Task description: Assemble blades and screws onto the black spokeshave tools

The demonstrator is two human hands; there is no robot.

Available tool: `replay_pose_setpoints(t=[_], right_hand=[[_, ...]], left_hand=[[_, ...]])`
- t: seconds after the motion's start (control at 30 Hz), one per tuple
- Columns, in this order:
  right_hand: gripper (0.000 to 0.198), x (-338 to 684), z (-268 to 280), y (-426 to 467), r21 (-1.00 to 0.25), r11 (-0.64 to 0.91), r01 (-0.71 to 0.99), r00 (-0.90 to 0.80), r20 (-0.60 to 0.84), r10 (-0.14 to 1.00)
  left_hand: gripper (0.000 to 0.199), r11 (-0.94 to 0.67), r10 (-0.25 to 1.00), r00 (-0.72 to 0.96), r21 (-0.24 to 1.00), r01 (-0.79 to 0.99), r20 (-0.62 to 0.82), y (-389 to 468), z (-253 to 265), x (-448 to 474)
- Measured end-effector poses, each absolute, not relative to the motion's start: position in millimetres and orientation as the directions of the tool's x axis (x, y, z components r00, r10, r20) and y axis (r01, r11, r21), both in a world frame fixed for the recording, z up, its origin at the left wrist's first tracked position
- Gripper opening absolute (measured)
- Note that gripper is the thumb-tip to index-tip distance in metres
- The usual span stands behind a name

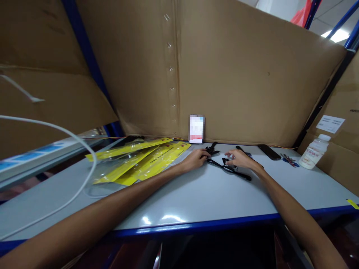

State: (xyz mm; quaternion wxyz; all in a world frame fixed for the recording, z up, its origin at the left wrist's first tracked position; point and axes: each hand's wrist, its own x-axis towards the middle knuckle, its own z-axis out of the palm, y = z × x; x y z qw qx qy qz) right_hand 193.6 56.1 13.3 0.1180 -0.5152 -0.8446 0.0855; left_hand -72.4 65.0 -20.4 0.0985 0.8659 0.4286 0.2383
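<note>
My left hand (198, 158) rests on the grey tabletop, its fingers closed around the near end of a black jointed tool (213, 148); the exact kind is too small to tell. To its right, my right hand (239, 157) hovers low with fingers bent and apart. A small black piece (225, 161) lies at its thumb; I cannot tell whether they touch. In front of both hands stretches a long black handle-like part (232, 170), lying slantwise. Another black long part (241, 150) lies behind my right hand, partly hidden by it.
Yellow-edged clear packages (151, 160) lie to the left. A lit phone (196, 129) leans on the cardboard wall (224, 74). At right are a dark phone-like slab (269, 152), keys (290, 160) and a white bottle (314, 152). A white cable (94, 157) loops at left.
</note>
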Motion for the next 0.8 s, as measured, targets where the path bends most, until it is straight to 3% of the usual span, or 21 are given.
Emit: replay_pose_setpoints(t=[0.2,0.5,0.63,0.8], right_hand=[[0.044,189,13,74,-0.305,0.496,0.813,-0.516,0.019,0.856],[0.028,189,5,89,-0.483,0.371,0.793,-0.429,-0.012,0.903],[0.038,193,4,91,-0.505,0.355,0.787,-0.406,0.010,0.914],[0.041,196,1,96,-0.562,0.309,0.767,-0.370,0.006,0.929]], left_hand=[[0.045,-0.635,0.770,0.525,0.349,0.689,0.364,69,-23,-72],[0.048,-0.607,0.787,0.518,0.274,0.746,0.336,66,-23,-73],[0.047,-0.607,0.779,0.522,0.212,0.766,0.347,63,-22,-77],[0.040,-0.750,0.600,0.633,0.068,0.658,0.489,45,-17,-67]])
